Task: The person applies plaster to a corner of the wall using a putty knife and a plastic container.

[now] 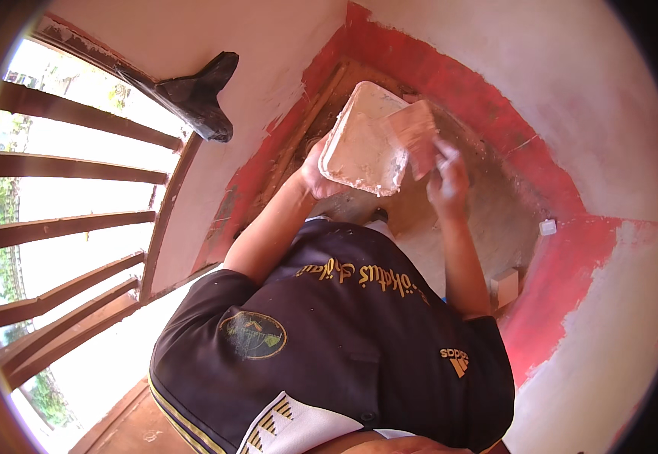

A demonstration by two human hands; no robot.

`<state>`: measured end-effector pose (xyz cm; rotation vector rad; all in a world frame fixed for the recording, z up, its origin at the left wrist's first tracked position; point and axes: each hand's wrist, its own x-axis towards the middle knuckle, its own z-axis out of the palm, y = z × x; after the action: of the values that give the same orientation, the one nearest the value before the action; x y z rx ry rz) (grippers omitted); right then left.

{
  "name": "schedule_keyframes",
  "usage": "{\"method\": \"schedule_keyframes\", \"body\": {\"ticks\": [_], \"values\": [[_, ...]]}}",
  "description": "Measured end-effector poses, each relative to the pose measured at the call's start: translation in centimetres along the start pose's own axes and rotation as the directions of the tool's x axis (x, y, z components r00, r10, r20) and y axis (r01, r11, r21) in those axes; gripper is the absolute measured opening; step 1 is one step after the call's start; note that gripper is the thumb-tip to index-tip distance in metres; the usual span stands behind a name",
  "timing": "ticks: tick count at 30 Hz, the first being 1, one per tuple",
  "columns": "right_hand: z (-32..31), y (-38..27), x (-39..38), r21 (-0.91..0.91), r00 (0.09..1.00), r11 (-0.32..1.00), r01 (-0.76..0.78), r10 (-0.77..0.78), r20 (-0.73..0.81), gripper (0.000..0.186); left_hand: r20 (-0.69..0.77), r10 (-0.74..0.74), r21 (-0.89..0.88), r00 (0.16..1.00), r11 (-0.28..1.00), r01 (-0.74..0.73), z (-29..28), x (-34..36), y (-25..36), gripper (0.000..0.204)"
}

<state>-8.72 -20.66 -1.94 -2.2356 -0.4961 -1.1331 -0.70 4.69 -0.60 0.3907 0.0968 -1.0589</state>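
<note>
My left hand (315,172) grips the left side of a shallow white rectangular tub (330,148), held up in front of my chest. Pale paste, like plaster or putty, coats its inside and is smeared along the rim. In my right hand (450,181) is a flat, reddish-brown scraper (414,136), its wide blade against or just over the tub's right side. Motion blurs the scraper and the right fingers; whether the blade touches the paste, I cannot tell.
At the left is a window with wooden bars (71,168); a black plastic piece (196,94) juts out beside it. A red band (473,83) runs along the lower walls. A small white box (547,227) sits at the right wall, a pale block (505,287) below it.
</note>
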Motion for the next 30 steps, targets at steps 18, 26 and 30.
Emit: {"method": "schedule_keyframes", "body": {"ticks": [18,26,30], "values": [[1.0,-4.3,1.1,0.878,0.401,-0.013,-0.479,0.886,0.232,0.026,-0.099,0.214,0.101,0.972,0.974,-0.204,1.9,-2.7,0.9,0.059],[-3.1,-3.3,5.4,0.597,0.662,0.486,-0.638,0.742,0.104,0.034,-0.098,0.317,0.171,0.943,0.939,-0.298,2.1,-2.5,0.8,0.061],[-4.1,-4.0,9.8,0.164,0.844,0.83,-0.533,0.508,0.174,0.034,-0.087,0.232,0.086,0.969,0.971,-0.224,1.5,-2.0,1.4,0.063]]}}
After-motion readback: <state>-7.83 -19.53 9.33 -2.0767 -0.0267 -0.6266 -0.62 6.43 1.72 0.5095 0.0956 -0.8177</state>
